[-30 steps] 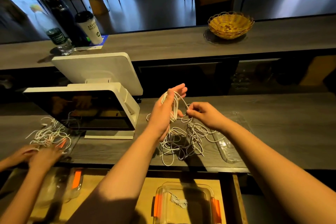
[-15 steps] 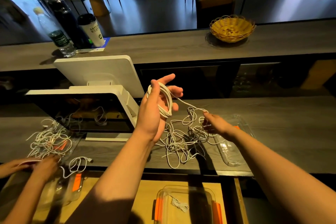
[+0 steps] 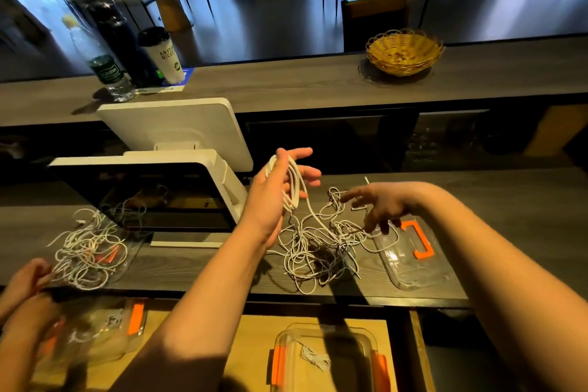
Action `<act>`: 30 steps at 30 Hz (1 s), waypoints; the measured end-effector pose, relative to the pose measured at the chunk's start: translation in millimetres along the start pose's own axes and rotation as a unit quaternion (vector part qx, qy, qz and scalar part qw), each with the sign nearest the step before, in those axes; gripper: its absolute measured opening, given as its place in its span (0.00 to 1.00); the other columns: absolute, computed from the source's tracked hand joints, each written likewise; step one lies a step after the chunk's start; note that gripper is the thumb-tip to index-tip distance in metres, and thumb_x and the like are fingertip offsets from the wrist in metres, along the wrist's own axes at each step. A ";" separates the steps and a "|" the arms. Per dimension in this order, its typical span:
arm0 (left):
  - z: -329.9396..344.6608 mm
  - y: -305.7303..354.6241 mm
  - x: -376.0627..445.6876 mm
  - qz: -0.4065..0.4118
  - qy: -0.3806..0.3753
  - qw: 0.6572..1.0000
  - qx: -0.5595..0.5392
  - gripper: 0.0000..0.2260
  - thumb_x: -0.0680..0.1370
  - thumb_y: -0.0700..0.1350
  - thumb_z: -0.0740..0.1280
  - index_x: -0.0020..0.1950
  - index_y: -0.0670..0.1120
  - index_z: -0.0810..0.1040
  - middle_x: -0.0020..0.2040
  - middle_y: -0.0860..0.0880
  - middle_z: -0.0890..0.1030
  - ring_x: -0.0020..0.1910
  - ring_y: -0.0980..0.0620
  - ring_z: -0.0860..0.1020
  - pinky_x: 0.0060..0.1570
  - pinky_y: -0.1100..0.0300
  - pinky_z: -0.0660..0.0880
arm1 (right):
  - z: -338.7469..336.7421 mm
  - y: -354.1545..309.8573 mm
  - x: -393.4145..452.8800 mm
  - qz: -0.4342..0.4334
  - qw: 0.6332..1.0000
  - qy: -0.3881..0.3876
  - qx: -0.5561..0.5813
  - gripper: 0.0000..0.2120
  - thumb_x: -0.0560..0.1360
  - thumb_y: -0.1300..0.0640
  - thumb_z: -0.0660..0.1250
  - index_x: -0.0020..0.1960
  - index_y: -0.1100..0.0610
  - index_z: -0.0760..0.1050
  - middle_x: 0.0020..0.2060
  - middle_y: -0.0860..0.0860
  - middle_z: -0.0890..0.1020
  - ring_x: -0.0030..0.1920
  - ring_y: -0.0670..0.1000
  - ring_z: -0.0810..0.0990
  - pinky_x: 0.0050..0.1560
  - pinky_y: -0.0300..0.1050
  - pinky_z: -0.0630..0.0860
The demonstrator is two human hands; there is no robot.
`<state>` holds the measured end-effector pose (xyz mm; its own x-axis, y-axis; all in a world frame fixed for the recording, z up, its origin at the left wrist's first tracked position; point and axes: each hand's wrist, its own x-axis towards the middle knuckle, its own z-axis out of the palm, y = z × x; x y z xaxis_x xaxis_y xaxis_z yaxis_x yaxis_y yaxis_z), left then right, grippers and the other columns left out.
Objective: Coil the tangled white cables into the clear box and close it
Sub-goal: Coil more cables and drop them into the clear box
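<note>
A tangle of white cables [image 3: 321, 245] lies on the dark counter in front of me. My left hand [image 3: 273, 197] is raised above it with a coil of white cable [image 3: 291, 181] looped round the palm and thumb; one strand runs down from the coil into the tangle. My right hand [image 3: 378, 207] hovers over the tangle's right side with fingers spread, holding nothing that I can see. The clear lid [image 3: 410, 251] with orange clips lies flat on the counter by that hand. The clear box [image 3: 324, 360] stands on the lower shelf, with one small coiled cable [image 3: 315, 358] in it.
A white point-of-sale terminal [image 3: 152, 188] stands at the left. Another person's hands [image 3: 25, 283] work a second cable pile [image 3: 89, 251] beside another clear box [image 3: 95, 334]. Bottles and a cup [image 3: 164, 54] and a wicker basket [image 3: 404, 51] sit on the upper counter.
My left hand has turned palm outward and kept the coil wrapped round it. My right hand has let go of the strand, moved right and spread its fingers over the tangle.
</note>
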<state>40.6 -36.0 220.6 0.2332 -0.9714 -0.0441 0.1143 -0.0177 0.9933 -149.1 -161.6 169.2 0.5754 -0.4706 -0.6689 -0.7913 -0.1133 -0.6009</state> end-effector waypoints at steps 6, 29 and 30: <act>9.2 -11.8 -5.7 -0.016 0.024 0.999 -0.015 0.20 0.84 0.56 0.51 0.60 0.48 0.79 0.46 0.44 0.85 0.50 0.47 0.83 0.51 0.56 0.73 | 6.9 -36.0 -44.5 -0.083 0.987 0.134 -0.028 0.21 0.81 0.52 0.58 0.73 0.50 0.64 0.68 0.54 0.73 0.61 0.48 0.77 0.62 0.45 0.72; 13.0 -39.1 1.2 0.008 0.165 0.985 0.057 0.15 0.84 0.53 0.53 0.53 0.50 0.79 0.32 0.55 0.67 0.30 0.58 0.64 0.31 0.61 0.61 | 114.2 -61.1 -61.7 -0.249 0.918 0.247 -0.184 0.09 0.80 0.53 0.57 0.48 0.56 0.73 0.36 0.51 0.77 0.36 0.52 0.73 0.39 0.46 0.71; 13.0 -41.9 0.2 0.013 0.149 0.978 0.144 0.16 0.84 0.52 0.54 0.51 0.50 0.79 0.32 0.55 0.68 0.31 0.58 0.65 0.33 0.60 0.63 | 111.9 -63.2 -66.5 -0.264 0.912 0.251 -0.190 0.08 0.80 0.53 0.58 0.46 0.56 0.72 0.36 0.51 0.77 0.36 0.52 0.73 0.40 0.48 0.72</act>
<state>23.3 -38.5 180.4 0.5092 -0.8607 -0.0047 -0.1631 -0.1019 0.9813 -114.3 -25.3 202.7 0.8057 -0.5923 0.0120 -0.5000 -0.6908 -0.5224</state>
